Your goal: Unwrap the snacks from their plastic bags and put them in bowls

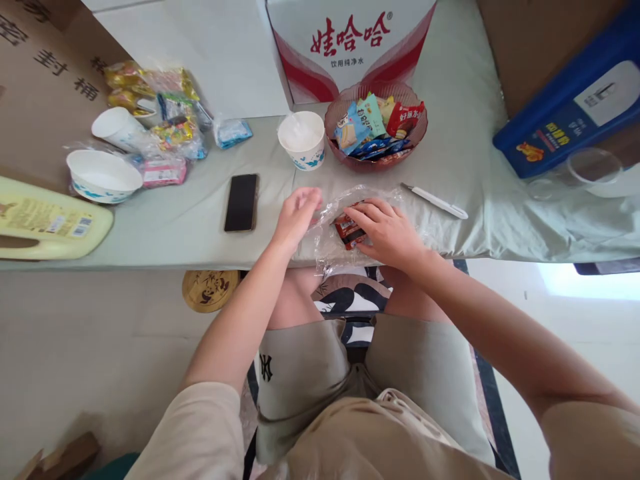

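A crinkled clear plastic bag (327, 250) lies near the front edge of the cloth-covered table, with red-brown snack packets (347, 230) in it. From above, my right hand (387, 230) curls its fingers and thumb around the packets, partly covering them. At the bag's left side, my left hand (300, 208) has its fingers bent together and seems to pinch the thin film; its fingertips are slightly blurred. Just behind the hands stands a pink glass bowl (345, 157) full of wrapped snacks (370, 123). Beside it is a paper cup (305, 157) with clear plastic inside.
A white utility knife (435, 200) lies right of the bag. To the left is a phone (241, 203), then bagged sweets (175, 133), a paper bowl (103, 177) and a yellow jug (55, 220). A white-and-red carton (355, 47) and blue container (565, 100) stand behind.
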The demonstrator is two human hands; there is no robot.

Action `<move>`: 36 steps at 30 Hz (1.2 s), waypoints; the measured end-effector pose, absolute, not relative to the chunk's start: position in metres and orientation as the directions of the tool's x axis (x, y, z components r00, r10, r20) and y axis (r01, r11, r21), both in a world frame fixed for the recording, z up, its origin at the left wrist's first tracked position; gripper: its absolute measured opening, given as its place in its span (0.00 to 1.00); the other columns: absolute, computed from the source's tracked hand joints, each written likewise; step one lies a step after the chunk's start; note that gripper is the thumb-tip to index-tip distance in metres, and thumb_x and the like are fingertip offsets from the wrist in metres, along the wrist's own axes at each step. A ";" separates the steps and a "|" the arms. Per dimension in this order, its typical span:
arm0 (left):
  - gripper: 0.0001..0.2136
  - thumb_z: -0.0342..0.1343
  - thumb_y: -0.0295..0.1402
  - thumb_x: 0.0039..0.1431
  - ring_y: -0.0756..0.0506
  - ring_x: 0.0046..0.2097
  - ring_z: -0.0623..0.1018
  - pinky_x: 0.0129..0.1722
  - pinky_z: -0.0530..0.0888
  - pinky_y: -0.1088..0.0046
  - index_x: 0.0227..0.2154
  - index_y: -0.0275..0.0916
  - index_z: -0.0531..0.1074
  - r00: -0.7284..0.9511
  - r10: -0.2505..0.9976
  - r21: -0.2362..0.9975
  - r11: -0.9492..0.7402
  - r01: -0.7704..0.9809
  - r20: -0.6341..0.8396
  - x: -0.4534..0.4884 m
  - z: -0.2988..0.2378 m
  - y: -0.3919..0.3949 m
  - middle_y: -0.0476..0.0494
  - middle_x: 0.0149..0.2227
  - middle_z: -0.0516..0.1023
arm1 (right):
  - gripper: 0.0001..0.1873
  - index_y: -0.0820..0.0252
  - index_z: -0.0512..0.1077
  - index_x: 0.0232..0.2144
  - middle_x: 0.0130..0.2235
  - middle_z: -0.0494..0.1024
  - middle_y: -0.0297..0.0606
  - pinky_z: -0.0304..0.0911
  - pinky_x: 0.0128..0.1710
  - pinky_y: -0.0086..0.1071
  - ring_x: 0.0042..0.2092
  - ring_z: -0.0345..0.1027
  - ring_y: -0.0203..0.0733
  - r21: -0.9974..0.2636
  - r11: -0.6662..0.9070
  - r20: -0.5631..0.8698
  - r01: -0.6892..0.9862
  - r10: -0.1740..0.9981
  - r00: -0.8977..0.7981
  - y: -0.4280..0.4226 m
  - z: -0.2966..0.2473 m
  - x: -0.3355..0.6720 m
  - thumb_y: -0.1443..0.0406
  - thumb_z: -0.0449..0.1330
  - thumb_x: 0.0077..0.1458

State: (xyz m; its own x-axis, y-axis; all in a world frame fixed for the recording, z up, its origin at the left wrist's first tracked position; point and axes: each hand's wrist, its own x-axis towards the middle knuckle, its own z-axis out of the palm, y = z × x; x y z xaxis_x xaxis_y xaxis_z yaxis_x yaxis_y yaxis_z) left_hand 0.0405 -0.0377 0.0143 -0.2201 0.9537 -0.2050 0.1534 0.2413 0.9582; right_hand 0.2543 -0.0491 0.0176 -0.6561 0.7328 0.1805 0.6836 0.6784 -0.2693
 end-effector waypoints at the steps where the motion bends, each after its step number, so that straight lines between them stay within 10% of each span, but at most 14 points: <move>1: 0.15 0.66 0.38 0.53 0.46 0.40 0.79 0.34 0.74 0.73 0.42 0.41 0.74 -0.172 0.962 0.953 0.244 0.179 -0.214 0.038 0.014 -0.042 0.41 0.43 0.81 | 0.35 0.57 0.63 0.64 0.61 0.71 0.49 0.64 0.53 0.52 0.63 0.58 0.61 -0.253 0.677 0.166 0.691 0.734 -0.659 -0.048 0.018 0.254 0.67 0.62 0.53; 5: 0.15 0.69 0.31 0.45 0.49 0.31 0.76 0.28 0.70 0.75 0.38 0.39 0.75 -0.093 0.958 0.912 0.288 0.293 -0.272 0.039 0.011 -0.053 0.42 0.37 0.81 | 0.34 0.55 0.67 0.61 0.59 0.72 0.49 0.65 0.48 0.50 0.57 0.62 0.61 -0.206 0.657 0.142 0.726 0.754 -0.642 -0.043 0.017 0.255 0.67 0.63 0.51; 12: 0.05 0.58 0.33 0.57 0.58 0.16 0.55 0.16 0.48 0.80 0.29 0.39 0.69 -0.135 0.924 0.927 0.335 -0.168 -0.358 0.042 0.009 -0.038 0.51 0.26 0.76 | 0.24 0.56 0.69 0.57 0.58 0.73 0.48 0.64 0.57 0.51 0.58 0.66 0.55 -0.427 0.664 0.239 0.614 0.738 -0.631 -0.028 0.004 0.258 0.63 0.55 0.59; 21: 0.13 0.66 0.37 0.47 0.60 0.18 0.53 0.17 0.49 0.81 0.32 0.39 0.70 0.102 0.934 0.829 0.351 -0.436 -0.342 0.055 0.005 -0.037 0.57 0.25 0.66 | 0.36 0.57 0.65 0.61 0.61 0.71 0.51 0.66 0.57 0.54 0.59 0.68 0.58 -0.553 0.622 0.147 0.554 0.728 -0.670 -0.019 -0.002 0.252 0.64 0.62 0.48; 27: 0.05 0.57 0.36 0.56 0.54 0.23 0.64 0.22 0.59 0.79 0.32 0.41 0.71 -0.198 0.974 0.992 0.121 0.032 -0.113 0.040 -0.002 -0.023 0.54 0.26 0.69 | 0.25 0.55 0.68 0.60 0.57 0.77 0.47 0.68 0.57 0.52 0.56 0.73 0.53 -0.806 0.417 0.107 0.419 0.800 -0.590 -0.010 0.006 0.263 0.57 0.55 0.62; 36: 0.06 0.52 0.32 0.60 0.50 0.30 0.74 0.33 0.69 0.74 0.33 0.39 0.73 -0.176 0.957 0.871 -0.122 0.475 0.230 0.036 -0.022 -0.032 0.47 0.30 0.77 | 0.22 0.50 0.75 0.54 0.51 0.82 0.37 0.68 0.58 0.48 0.52 0.75 0.50 -0.915 0.166 0.021 0.368 0.930 -0.367 -0.010 0.009 0.277 0.53 0.55 0.62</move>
